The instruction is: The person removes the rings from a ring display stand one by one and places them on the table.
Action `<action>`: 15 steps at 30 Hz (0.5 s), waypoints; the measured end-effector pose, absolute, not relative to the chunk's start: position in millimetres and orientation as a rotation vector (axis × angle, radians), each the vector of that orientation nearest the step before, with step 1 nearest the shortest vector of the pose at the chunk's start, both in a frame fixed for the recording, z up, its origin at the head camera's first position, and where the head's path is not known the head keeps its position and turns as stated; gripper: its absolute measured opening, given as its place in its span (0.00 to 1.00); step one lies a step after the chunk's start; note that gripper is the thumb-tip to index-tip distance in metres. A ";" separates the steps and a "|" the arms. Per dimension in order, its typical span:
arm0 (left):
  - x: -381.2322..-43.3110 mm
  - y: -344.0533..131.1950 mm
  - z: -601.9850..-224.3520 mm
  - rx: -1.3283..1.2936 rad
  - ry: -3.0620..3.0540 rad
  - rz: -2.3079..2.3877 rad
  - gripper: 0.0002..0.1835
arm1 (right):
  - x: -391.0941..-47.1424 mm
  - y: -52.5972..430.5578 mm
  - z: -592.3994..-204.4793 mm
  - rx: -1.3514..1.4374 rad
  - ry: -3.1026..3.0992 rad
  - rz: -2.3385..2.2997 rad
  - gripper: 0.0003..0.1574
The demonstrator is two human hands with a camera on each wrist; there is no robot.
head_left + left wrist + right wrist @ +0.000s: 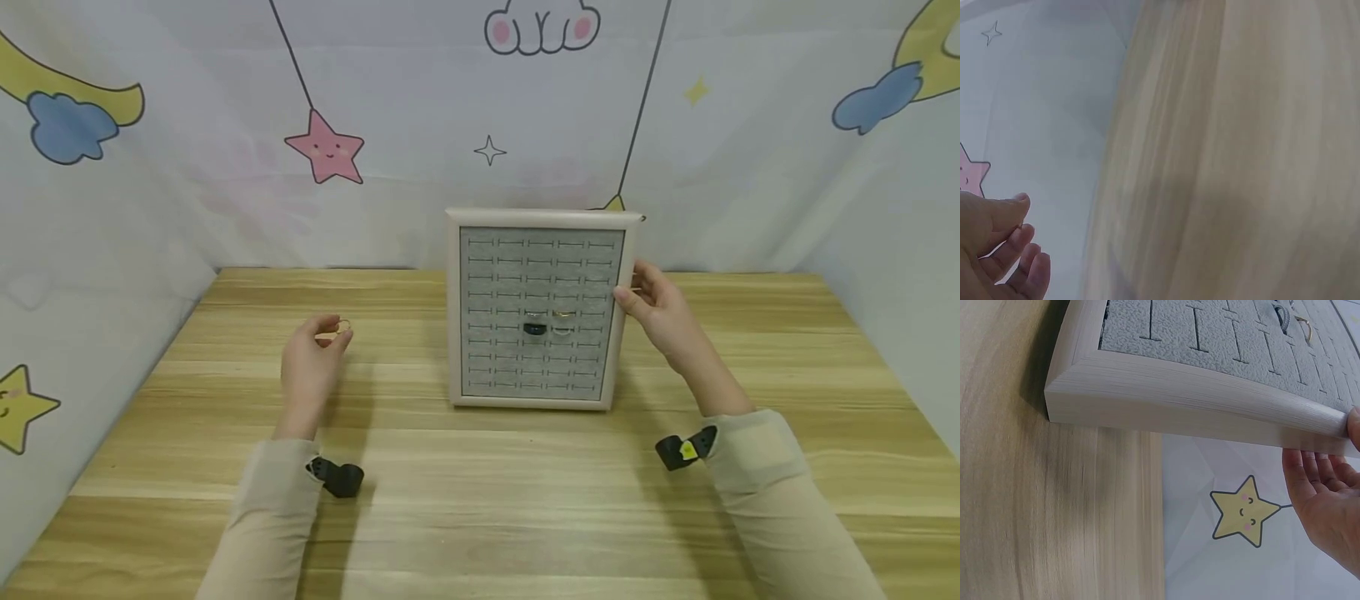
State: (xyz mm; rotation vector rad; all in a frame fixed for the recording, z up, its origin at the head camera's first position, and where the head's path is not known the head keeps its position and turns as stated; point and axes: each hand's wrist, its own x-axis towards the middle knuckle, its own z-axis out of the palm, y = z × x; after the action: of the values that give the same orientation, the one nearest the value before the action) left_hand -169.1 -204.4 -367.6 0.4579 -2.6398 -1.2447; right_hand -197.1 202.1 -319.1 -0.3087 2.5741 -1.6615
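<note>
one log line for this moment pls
left hand: pinches gold ring above table | right hand: holds tilted ring tray by its right edge | tray: few rings in slots

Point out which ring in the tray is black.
The black ring sits in the tray, lower left of the four; the other three are thin, pale or gold bands.

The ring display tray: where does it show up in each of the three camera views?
Head: ring display tray stands propped at table centre, right hand on its right edge.
Left wrist: not in view.
Right wrist: fills the top.
Shared landmark: wooden table.
</note>
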 end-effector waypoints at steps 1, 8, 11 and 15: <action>-168.8 -209.0 -370.7 0.484 -2.651 -1.230 0.22 | -197.2 201.7 -319.1 -0.308 2.575 -1.662 0.34; -165.3 -231.4 -387.7 0.575 -2.687 -1.207 0.21 | -197.0 200.1 -319.1 -0.312 2.577 -1.665 0.34; -163.4 -236.2 -391.7 0.583 -2.718 -1.186 0.22 | -197.2 200.0 -319.3 -0.317 2.578 -1.671 0.34; -163.0 -238.0 -393.0 0.577 -2.771 -1.150 0.22 | -197.2 200.2 -319.2 -0.309 2.587 -1.670 0.35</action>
State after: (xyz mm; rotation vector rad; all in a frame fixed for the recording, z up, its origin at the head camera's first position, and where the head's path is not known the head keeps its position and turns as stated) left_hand -163.0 -238.0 -393.0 0.5771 -2.7714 -1.1502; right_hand -197.2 200.2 -319.2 -0.3089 2.5871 -1.6699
